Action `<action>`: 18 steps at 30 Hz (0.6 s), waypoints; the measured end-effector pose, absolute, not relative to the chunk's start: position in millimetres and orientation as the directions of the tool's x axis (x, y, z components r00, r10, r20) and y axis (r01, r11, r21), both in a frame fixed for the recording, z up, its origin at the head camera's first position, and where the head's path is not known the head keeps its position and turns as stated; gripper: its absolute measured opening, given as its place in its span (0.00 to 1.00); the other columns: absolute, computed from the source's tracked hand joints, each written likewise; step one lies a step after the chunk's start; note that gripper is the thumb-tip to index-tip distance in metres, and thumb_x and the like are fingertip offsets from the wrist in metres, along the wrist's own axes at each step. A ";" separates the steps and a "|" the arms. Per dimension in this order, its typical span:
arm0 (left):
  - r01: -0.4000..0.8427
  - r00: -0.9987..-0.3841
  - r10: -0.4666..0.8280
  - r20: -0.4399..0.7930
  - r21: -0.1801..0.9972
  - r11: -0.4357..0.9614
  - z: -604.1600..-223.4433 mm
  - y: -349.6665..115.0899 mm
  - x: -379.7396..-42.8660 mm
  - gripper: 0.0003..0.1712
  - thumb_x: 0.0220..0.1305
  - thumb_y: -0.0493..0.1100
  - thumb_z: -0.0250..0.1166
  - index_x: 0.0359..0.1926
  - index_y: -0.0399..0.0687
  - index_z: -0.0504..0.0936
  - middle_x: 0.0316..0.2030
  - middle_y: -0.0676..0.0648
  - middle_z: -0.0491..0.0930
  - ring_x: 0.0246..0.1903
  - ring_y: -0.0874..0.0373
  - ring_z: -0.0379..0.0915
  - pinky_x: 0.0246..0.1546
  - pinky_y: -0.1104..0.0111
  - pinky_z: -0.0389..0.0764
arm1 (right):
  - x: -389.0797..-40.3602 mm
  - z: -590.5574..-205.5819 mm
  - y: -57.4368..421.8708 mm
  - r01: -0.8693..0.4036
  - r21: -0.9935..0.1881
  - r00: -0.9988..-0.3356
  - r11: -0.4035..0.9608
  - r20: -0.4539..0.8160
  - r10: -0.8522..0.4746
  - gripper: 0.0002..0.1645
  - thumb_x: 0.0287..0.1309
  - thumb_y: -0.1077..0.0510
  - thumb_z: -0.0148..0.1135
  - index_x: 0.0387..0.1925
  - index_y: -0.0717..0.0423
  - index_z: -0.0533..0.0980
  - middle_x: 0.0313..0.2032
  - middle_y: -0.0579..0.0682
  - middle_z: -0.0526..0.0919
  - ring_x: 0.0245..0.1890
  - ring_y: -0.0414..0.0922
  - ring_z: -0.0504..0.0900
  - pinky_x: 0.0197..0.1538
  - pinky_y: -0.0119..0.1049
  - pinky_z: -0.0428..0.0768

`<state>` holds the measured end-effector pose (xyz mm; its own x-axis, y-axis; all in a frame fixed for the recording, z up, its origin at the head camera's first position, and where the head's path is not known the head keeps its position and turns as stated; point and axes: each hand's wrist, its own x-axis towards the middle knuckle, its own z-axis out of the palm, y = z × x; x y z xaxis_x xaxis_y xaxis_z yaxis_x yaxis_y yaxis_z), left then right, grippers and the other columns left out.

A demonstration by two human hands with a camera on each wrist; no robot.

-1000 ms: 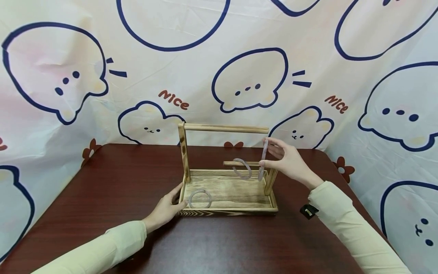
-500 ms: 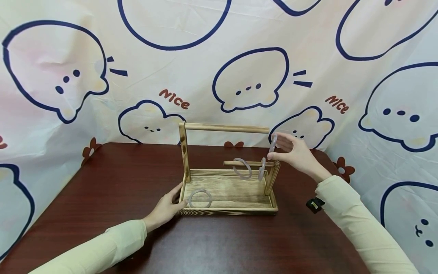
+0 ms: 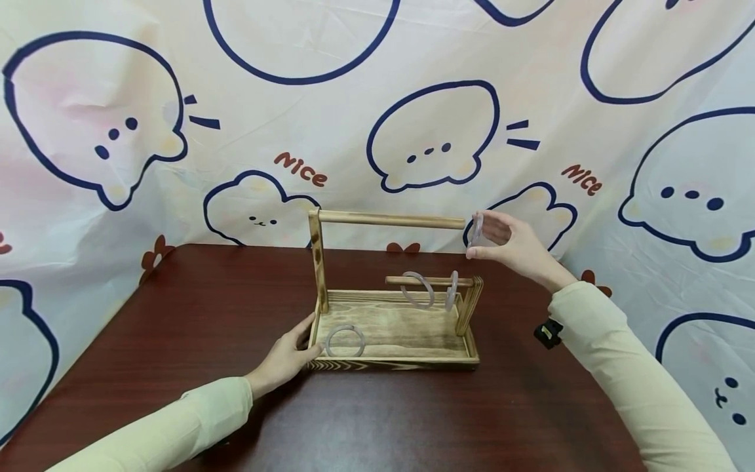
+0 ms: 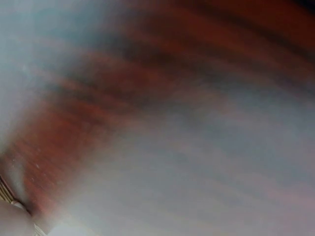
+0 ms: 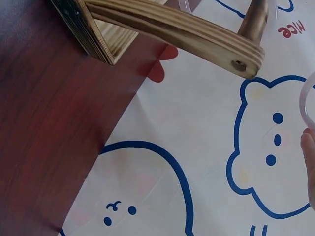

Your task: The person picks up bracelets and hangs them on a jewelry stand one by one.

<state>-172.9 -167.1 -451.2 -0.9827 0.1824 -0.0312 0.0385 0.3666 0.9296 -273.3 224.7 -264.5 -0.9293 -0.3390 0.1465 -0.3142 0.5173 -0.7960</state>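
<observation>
My right hand (image 3: 514, 246) pinches a translucent pale bangle (image 3: 478, 226) between thumb and fingers, upright just beyond the free right end of the upper rod (image 3: 389, 219). In the right wrist view only part of this bangle (image 5: 303, 98) and a fingertip (image 5: 309, 147) show at the right edge. My left hand (image 3: 286, 357) grips the left end of the wooden stand's tray (image 3: 395, 364), thumb at the front corner. Two bangles hang on the lower rod: one bangle (image 3: 430, 298) midway, another bangle (image 3: 451, 298) near the right post. A further bangle (image 3: 363, 342) lies in the tray's front left.
The tall left post (image 3: 317, 262) carries the upper rod; the short right post (image 3: 470, 308) carries the lower rod (image 3: 394, 280). The stand sits on a dark red-brown table (image 3: 377, 419). A cartoon-printed cloth (image 3: 342, 131) hangs behind. The left wrist view is mostly blurred.
My right hand has moved from the lower rod up and right with a bangle, to the upper rod's end; one bangle near the right post stays behind. My left hand keeps its place.
</observation>
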 end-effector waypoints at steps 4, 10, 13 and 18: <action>0.041 -0.982 0.188 -0.030 0.930 0.365 -450.7 -167.7 -173.3 0.41 0.61 0.39 0.60 0.71 0.47 0.49 0.68 0.36 0.53 0.58 0.44 0.65 0.38 0.73 0.74 | -277.9 -260.9 221.8 -0.321 -0.778 -0.928 0.539 0.146 -0.343 0.44 0.45 0.48 0.71 0.64 0.46 0.62 0.64 0.50 0.66 0.65 0.47 0.64 0.64 0.45 0.63; 0.046 -0.984 0.175 -0.029 0.912 0.408 -451.1 -168.4 -172.4 0.41 0.62 0.40 0.60 0.71 0.46 0.49 0.67 0.36 0.53 0.59 0.43 0.65 0.46 0.69 0.74 | -284.9 -257.4 216.8 -0.340 -0.772 -0.920 0.538 0.153 -0.362 0.46 0.43 0.47 0.72 0.64 0.48 0.62 0.64 0.49 0.67 0.64 0.46 0.65 0.64 0.44 0.64; 0.041 -0.984 0.173 -0.041 0.893 0.447 -451.0 -168.5 -172.5 0.42 0.62 0.41 0.60 0.71 0.46 0.48 0.67 0.37 0.53 0.60 0.44 0.63 0.50 0.64 0.73 | -286.7 -255.0 214.0 -0.352 -0.767 -0.913 0.537 0.154 -0.379 0.48 0.43 0.48 0.72 0.65 0.51 0.61 0.64 0.50 0.66 0.65 0.47 0.64 0.64 0.44 0.64; 0.062 -0.978 0.206 -0.044 0.873 0.484 -446.4 -169.1 -173.1 0.43 0.62 0.45 0.60 0.71 0.44 0.47 0.67 0.37 0.54 0.63 0.46 0.58 0.58 0.56 0.65 | -290.7 -249.9 208.3 -0.361 -0.767 -0.904 0.530 0.149 -0.400 0.49 0.42 0.47 0.72 0.66 0.50 0.60 0.65 0.49 0.64 0.66 0.45 0.62 0.65 0.43 0.62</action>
<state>-173.1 -169.1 -446.4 -0.9776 0.2058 -0.0444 0.0621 0.4837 0.8730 -290.7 208.3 -249.9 -0.9043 -0.4001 0.1486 -0.3607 0.5302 -0.7673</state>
